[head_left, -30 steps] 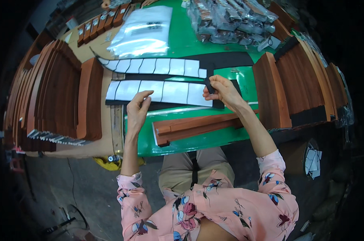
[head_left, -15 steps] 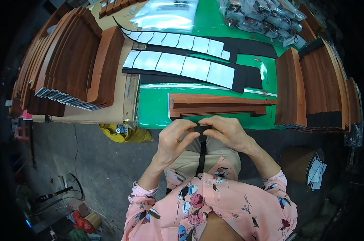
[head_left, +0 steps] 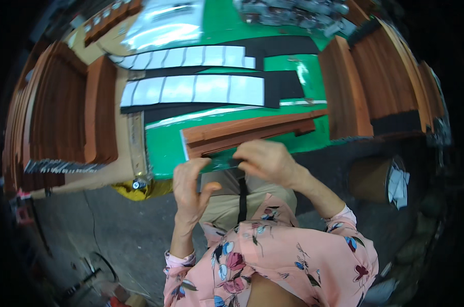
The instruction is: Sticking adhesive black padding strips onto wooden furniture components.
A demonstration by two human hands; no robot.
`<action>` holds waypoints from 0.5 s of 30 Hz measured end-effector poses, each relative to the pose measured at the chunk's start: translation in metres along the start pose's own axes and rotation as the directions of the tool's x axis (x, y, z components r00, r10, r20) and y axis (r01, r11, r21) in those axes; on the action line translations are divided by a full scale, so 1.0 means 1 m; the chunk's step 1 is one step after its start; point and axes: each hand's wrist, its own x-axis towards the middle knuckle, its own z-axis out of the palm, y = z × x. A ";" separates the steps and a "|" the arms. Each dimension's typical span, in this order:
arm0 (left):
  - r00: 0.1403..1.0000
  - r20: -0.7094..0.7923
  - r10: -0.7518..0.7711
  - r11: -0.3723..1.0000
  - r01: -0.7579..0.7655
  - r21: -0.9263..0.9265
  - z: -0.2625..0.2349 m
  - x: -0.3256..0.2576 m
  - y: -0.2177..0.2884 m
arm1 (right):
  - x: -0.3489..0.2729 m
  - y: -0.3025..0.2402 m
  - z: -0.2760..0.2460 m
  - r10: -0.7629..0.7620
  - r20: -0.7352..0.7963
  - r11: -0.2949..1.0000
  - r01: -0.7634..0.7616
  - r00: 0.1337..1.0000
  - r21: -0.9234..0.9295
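Observation:
My left hand point(head_left: 188, 190) is raised at the near edge of the green table, its thumb and fingers apart with nothing between them. To its right, my right hand point(head_left: 269, 162) has its fingers drawn together in a pinch. Something small and dark shows at those fingertips, too blurred to name. Just beyond both hands lie long reddish-brown wooden pieces point(head_left: 252, 129) on the green tabletop point(head_left: 165, 166), apparently with a notched lower edge. Farther back are black strips, one bearing a row of white backing-paper squares point(head_left: 196, 89), another with a similar row point(head_left: 191, 57).
Stacked brown wooden panels stand at left point(head_left: 60, 112) and right point(head_left: 388, 82). Clear plastic bags point(head_left: 165, 23) and a heap of wrapped parts point(head_left: 296, 14) lie at the back. A bin point(head_left: 370, 179) with white paper scraps stands on the floor at right, a yellow bag point(head_left: 145, 190) under the table.
My hands, close together before with fingertips pinched, have moved apart; the left went left and its fingers spread. The view has turned, so the table appears shifted left and tilted.

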 end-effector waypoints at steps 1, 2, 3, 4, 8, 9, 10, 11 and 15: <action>1.000 -0.005 0.024 0.996 -0.024 0.086 0.004 0.002 -0.001 | -0.005 0.013 -0.015 0.069 -0.102 0.995 -0.075 0.992 -0.061; 0.999 0.003 0.033 0.997 -0.033 0.066 0.008 0.008 -0.001 | -0.010 0.024 -0.031 0.124 -0.204 0.983 -0.148 0.971 -0.111; 0.982 0.075 0.171 0.953 -0.184 0.241 0.013 0.017 -0.001 | -0.017 0.034 -0.047 0.387 -0.316 0.918 -0.395 0.866 0.041; 0.942 0.165 0.294 0.858 -0.336 0.388 0.021 0.025 -0.003 | -0.028 0.046 -0.063 0.623 -0.384 0.778 -0.591 0.682 0.212; 0.902 0.291 0.320 0.738 -0.430 0.520 0.068 0.058 -0.002 | -0.069 0.115 -0.096 0.686 -0.551 0.727 -0.482 0.475 0.489; 0.899 0.293 0.325 0.738 -0.435 0.516 0.075 0.061 -0.006 | -0.075 0.121 -0.099 0.725 -0.533 0.686 -0.394 0.436 0.611; 0.901 0.346 0.261 0.758 -0.413 0.504 0.080 0.062 -0.011 | -0.082 0.126 -0.100 0.725 -0.536 0.687 -0.394 0.432 0.611; 0.896 0.399 0.193 0.776 -0.389 0.497 0.082 0.064 -0.016 | -0.084 0.127 -0.100 0.758 -0.494 0.643 -0.361 0.426 0.675; 0.922 0.294 0.252 0.858 -0.353 0.372 0.066 0.061 -0.021 | -0.084 0.115 -0.092 0.807 -0.374 0.508 -0.214 0.456 0.834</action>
